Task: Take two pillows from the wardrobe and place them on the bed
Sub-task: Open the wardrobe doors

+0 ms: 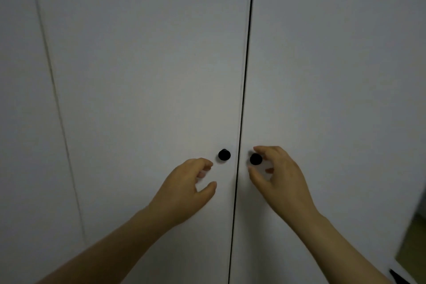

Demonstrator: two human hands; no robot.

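The white wardrobe fills the view, and its left door [143, 76] and right door [334, 76] are both closed. Each door has a round black knob near the centre gap. My left hand [184, 191] hovers just below and left of the left knob [224, 154], fingers loosely curled, not touching it. My right hand [279, 175] is at the right knob [255, 159], forefinger over it and thumb a little beneath it, without a firm pinch. No pillows and no bed are in view.
A thin seam [53, 90] at the left marks another wardrobe panel. At the far right the wardrobe's side edge ends, and a strip of yellowish floor [412, 237] shows beyond it.
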